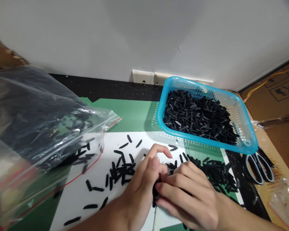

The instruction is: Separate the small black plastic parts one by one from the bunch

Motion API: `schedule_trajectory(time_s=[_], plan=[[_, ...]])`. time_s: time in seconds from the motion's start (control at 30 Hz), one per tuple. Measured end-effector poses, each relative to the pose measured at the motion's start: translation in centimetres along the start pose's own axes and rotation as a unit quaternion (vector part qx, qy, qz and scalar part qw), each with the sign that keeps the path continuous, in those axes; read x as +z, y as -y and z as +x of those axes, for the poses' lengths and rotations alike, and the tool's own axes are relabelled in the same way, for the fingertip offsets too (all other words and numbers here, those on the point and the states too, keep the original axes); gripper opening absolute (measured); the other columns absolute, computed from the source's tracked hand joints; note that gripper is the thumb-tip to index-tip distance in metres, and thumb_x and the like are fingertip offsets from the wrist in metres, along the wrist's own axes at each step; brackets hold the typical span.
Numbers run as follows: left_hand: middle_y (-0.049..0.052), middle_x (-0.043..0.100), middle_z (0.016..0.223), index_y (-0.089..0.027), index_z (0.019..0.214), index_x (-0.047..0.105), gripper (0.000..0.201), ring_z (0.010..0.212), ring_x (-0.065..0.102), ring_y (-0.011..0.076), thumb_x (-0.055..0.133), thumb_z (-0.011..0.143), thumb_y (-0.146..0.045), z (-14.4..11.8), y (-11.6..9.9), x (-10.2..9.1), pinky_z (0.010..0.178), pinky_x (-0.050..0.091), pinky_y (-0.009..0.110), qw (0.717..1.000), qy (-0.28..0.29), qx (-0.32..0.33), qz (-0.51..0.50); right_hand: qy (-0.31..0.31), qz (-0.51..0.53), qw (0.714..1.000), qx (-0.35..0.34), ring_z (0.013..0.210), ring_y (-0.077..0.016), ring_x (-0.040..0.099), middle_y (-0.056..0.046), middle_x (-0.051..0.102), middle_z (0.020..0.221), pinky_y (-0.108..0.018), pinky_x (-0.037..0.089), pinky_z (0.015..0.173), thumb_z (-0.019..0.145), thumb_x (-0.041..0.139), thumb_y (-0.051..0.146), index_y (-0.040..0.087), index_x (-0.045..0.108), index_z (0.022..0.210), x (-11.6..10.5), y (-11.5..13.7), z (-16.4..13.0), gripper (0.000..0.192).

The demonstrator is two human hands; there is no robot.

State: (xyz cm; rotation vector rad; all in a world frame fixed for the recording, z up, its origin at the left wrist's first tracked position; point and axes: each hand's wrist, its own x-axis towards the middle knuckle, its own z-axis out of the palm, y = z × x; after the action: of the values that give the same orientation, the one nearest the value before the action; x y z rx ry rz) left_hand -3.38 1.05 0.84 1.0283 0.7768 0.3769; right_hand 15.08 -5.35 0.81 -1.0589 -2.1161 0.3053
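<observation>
My left hand [146, 176] and my right hand [192, 195] meet low in the middle of the view. Dark slender pieces [155, 194] show between them, pressed by the left palm and the right fingertips; how many is hidden. On the left, the thumb points up and the index finger arches forward, while the other fingers curl in. The right fingers are bent together over the pieces. Loose black strips [121, 170] lie on the white sheet [82, 199] beside my left hand. A denser pile of black strips [219, 173] sits beyond my right hand.
A blue plastic basket [207, 143] full of black strips stands at the back right. A clear zip bag [38, 112] with black pieces fills the left. Scissors [258, 168] lie at the right, near cardboard [276, 99]. A wall socket [143, 77] is behind.
</observation>
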Motion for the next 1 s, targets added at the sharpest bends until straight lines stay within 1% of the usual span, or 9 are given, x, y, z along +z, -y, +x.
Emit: schedule_trajectory(time_s=[0.13, 0.23, 0.33, 0.4, 0.5, 0.6, 0.73, 0.9, 1.0], plan=[[-0.009, 0.043, 0.066, -0.028, 0.13, 0.051, 0.058, 0.06, 0.04, 0.0168, 0.033, 0.111, -0.08, -0.3, 0.0, 0.5, 0.06, 0.035, 0.029, 0.999, -0.032, -0.005, -0.016, -0.013, -0.005, 0.999, 0.044, 0.073, -0.0214, 0.06, -0.008, 0.079, 0.087, -0.039, 0.043, 0.066, 0.109, 0.068, 0.022, 0.009, 0.075, 0.116, 0.4, 0.6, -0.2, 0.016], [-0.006, 0.055, 0.073, -0.029, 0.143, 0.051, 0.056, 0.061, 0.048, 0.0182, 0.041, 0.112, -0.074, -0.7, 0.3, 0.8, 0.062, 0.041, 0.03, 0.997, -0.071, -0.003, -0.016, 0.008, -0.003, 0.997, 0.071, 0.075, -0.0217, 0.057, -0.006, 0.074, 0.085, -0.038, 0.044, 0.07, 0.106, 0.07, 0.02, 0.011, 0.076, 0.112, 0.3, 0.9, -0.1, 0.012], [-0.001, 0.065, 0.081, -0.029, 0.145, 0.056, 0.048, 0.064, 0.056, 0.0201, 0.044, 0.115, -0.065, -0.8, 0.6, 0.7, 0.063, 0.046, 0.032, 0.996, -0.087, 0.03, 0.014, 0.021, 0.011, 0.996, 0.088, 0.076, -0.021, 0.056, -0.005, 0.071, 0.083, -0.037, 0.044, 0.072, 0.102, 0.07, 0.016, 0.013, 0.075, 0.103, 0.4, 1.0, -0.1, 0.006], [-0.001, 0.067, 0.082, -0.029, 0.144, 0.056, 0.043, 0.068, 0.061, 0.0217, 0.044, 0.117, -0.06, -0.7, 0.7, 0.6, 0.068, 0.05, 0.034, 0.993, -0.084, 0.047, 0.061, 0.008, 0.015, 0.995, 0.095, 0.077, -0.0209, 0.059, -0.005, 0.071, 0.085, -0.037, 0.046, 0.075, 0.098, 0.068, 0.013, 0.014, 0.074, 0.1, 0.6, 1.1, -0.2, 0.006], [0.0, 0.073, 0.092, -0.031, 0.147, 0.051, 0.038, 0.078, 0.068, 0.0224, 0.044, 0.119, -0.055, -0.5, 0.9, 0.3, 0.083, 0.054, 0.035, 0.986, -0.058, 0.063, 0.143, -0.008, 0.015, 0.995, 0.101, 0.085, -0.0222, 0.068, -0.007, 0.078, 0.095, -0.038, 0.05, 0.082, 0.094, 0.064, 0.01, 0.013, 0.074, 0.11, 0.8, 1.2, -0.3, 0.019], [0.002, 0.076, 0.103, -0.034, 0.156, 0.044, 0.043, 0.077, 0.068, 0.0207, 0.043, 0.119, -0.055, -0.3, 1.3, 0.1, 0.083, 0.054, 0.034, 0.983, -0.041, 0.059, 0.17, 0.014, 0.044, 0.993, 0.109, 0.086, -0.0209, 0.071, -0.006, 0.079, 0.094, -0.037, 0.052, 0.082, 0.097, 0.063, 0.009, 0.014, 0.074, 0.111, 0.5, 1.0, -0.2, 0.019], [-0.003, 0.068, 0.087, -0.035, 0.158, 0.047, 0.045, 0.063, 0.057, 0.0166, 0.044, 0.119, -0.057, 0.0, 1.5, 0.0, 0.068, 0.05, 0.029, 0.986, -0.051, 0.055, 0.15, 0.029, 0.093, 0.989, 0.115, 0.078, -0.019, 0.066, -0.005, 0.075, 0.086, -0.037, 0.053, 0.077, 0.103, 0.065, 0.009, 0.015, 0.075, 0.099, -0.3, 0.5, 0.2, 0.012], [-0.01, 0.042, 0.066, -0.031, 0.14, 0.054, 0.044, 0.052, 0.038, 0.0128, 0.046, 0.115, -0.066, 0.3, 1.2, 0.5, 0.048, 0.034, 0.022, 0.997, -0.042, 0.002, 0.064, -0.051, 0.136, 0.984, 0.103, 0.074, -0.0191, 0.067, -0.008, 0.078, 0.088, -0.036, 0.053, 0.067, 0.098, 0.069, 0.0, 0.012, 0.077, 0.112, -0.8, -0.1, 0.1, 0.02], [-0.012, 0.034, 0.061, -0.029, 0.127, 0.055, 0.041, 0.048, 0.03, 0.0115, 0.046, 0.115, -0.066, 0.6, 1.2, 0.6, 0.044, 0.023, 0.022, 0.999, -0.042, 0.004, 0.022, -0.091, 0.172, 0.967, 0.163, 0.076, -0.0185, 0.072, -0.007, 0.08, 0.09, -0.033, 0.058, 0.068, 0.097, 0.073, 0.001, 0.016, 0.079, 0.113, -1.1, -0.4, 0.1, 0.022]])
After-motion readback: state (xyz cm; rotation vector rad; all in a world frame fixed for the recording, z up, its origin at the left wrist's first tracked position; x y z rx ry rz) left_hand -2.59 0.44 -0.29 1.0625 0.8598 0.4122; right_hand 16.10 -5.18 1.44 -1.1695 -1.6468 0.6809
